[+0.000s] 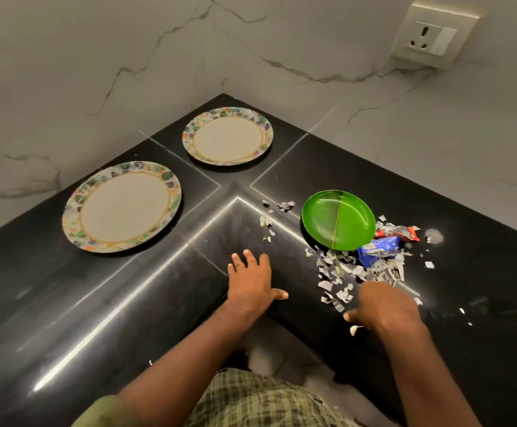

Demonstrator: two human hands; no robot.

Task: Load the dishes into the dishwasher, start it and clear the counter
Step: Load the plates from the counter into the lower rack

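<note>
- The left hand (251, 280) lies flat on the black worktop (66, 303), fingers spread and straight.
- The right hand (385, 306) rests at the scraps of torn paper (335, 272); its fingers are hidden, so I cannot tell their state.
- A green plate (337, 218) touches the blue wrapper (377, 249) and red wrapper (400, 232).
- A large patterned plate (121, 206) and a small patterned plate (227, 135) sit apart near the corner.

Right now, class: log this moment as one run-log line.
left hand flat on counter | right hand at paper scraps, grip unclear | green plate, two patterned plates unloaded
</note>
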